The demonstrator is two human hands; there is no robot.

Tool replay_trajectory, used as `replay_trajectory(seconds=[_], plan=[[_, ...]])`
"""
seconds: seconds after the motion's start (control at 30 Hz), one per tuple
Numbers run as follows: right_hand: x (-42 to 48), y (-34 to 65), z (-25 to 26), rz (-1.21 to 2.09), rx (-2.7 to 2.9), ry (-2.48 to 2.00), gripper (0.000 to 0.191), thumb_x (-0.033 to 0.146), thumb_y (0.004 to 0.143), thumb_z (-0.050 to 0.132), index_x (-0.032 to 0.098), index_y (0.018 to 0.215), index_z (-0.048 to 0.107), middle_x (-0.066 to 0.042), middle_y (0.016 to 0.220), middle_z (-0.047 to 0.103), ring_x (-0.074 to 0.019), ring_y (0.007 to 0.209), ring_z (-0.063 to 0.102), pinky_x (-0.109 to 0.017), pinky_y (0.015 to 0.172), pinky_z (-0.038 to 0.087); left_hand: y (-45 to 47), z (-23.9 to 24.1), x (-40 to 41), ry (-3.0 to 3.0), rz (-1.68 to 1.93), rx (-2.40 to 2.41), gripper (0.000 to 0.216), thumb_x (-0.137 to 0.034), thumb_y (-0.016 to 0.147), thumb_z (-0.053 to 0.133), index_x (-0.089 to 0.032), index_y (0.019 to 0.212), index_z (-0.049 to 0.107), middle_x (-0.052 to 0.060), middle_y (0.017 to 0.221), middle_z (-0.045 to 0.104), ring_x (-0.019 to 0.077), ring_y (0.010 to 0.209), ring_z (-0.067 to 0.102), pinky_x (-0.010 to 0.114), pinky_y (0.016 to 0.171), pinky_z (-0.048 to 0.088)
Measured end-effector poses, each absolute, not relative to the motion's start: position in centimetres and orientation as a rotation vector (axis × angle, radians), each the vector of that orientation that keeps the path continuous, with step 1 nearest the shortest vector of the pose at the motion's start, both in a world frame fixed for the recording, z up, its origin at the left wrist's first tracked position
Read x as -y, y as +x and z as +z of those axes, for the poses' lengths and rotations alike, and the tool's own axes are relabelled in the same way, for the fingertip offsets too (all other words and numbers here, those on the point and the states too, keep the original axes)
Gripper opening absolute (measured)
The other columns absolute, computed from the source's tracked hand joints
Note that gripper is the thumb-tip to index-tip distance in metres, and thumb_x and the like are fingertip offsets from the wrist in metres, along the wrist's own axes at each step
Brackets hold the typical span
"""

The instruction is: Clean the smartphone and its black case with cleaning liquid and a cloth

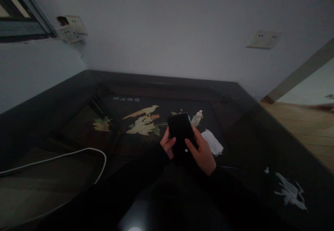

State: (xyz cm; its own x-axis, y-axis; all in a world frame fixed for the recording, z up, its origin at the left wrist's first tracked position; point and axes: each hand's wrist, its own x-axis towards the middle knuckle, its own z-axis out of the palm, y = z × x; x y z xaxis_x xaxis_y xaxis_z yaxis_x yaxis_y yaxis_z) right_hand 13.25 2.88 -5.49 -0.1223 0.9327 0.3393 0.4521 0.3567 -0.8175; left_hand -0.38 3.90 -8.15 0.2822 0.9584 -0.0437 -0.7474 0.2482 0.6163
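Two hands holding a dark phone above a glossy black bench

The left hand (167,143) and right hand (205,155) are gripping opposite edges of a phone (181,128), thumbs (191,147) lying over its dark face. Beyond the right hand, a small pale bottle (196,119) is sitting on the bench (245,133); crumpled white paper (213,142) is lying just beside that hand. At left, a white cable (87,149) is curving.
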Motion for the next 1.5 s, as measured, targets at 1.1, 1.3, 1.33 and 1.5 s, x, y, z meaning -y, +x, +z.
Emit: replay_trajectory(seconds=[1.1, 1.3, 1.33, 1.5], plan=[[-3.3, 14.0, -1.5, 0.692, 2.253, -1.676, 0.067, 0.028, 0.089, 0.038, 0.015, 0.142, -0.001, -0.003, 0.068, 0.064, -0.0191, 0.061, 0.063, -0.03, 0.057, 0.045, -0.5, -9.1, -3.9, 0.799, 1.39, -0.67, 0.076, -0.032, 0.066, 0.069, -0.023, 0.132, 0.033, 0.007, 0.13, 0.05, 0.0236, 0.121, 0.044, 0.035, 0.102, 0.032], [-3.8, 17.0, -3.3, 1.761, 1.804, -1.352, 0.067, 0.033, 0.083, 0.051, 0.018, 0.138, 0.017, -0.007, 0.091, 0.062, -0.0151, 0.072, 0.064, -0.027, 0.059, 0.051, -1.5, -8.8, -4.8, 0.795, 1.379, -0.772, 0.072, -0.037, 0.065, 0.07, -0.021, 0.128, 0.039, 0.007, 0.114, 0.061, 0.0241, 0.109, 0.054, 0.036, 0.098, 0.037], [-3.7, 17.0, -3.8, 1.945, 1.732, -1.274, 0.063, 0.035, 0.081, 0.054, 0.017, 0.135, 0.026, -0.009, 0.096, 0.061, -0.0154, 0.076, 0.065, -0.027, 0.062, 0.052, -1.6, -8.7, -4.8, 0.797, 1.385, -0.777, 0.073, -0.036, 0.065, 0.07, -0.022, 0.129, 0.038, 0.007, 0.114, 0.061, 0.0242, 0.109, 0.054, 0.036, 0.097, 0.038], [-3.2, 16.3, -5.6, 2.202, 1.474, -1.038, 0.044, 0.04, 0.073, 0.064, 0.011, 0.104, 0.052, -0.013, 0.101, 0.062, -0.0179, 0.086, 0.065, -0.031, 0.075, 0.052, -1.6, -8.1, -4.5, 0.751, 1.32, -0.662, 0.075, -0.032, 0.07, 0.066, -0.027, 0.134, 0.027, 0.007, 0.111, 0.062, 0.0272, 0.096, 0.062, 0.045, 0.087, 0.046]])
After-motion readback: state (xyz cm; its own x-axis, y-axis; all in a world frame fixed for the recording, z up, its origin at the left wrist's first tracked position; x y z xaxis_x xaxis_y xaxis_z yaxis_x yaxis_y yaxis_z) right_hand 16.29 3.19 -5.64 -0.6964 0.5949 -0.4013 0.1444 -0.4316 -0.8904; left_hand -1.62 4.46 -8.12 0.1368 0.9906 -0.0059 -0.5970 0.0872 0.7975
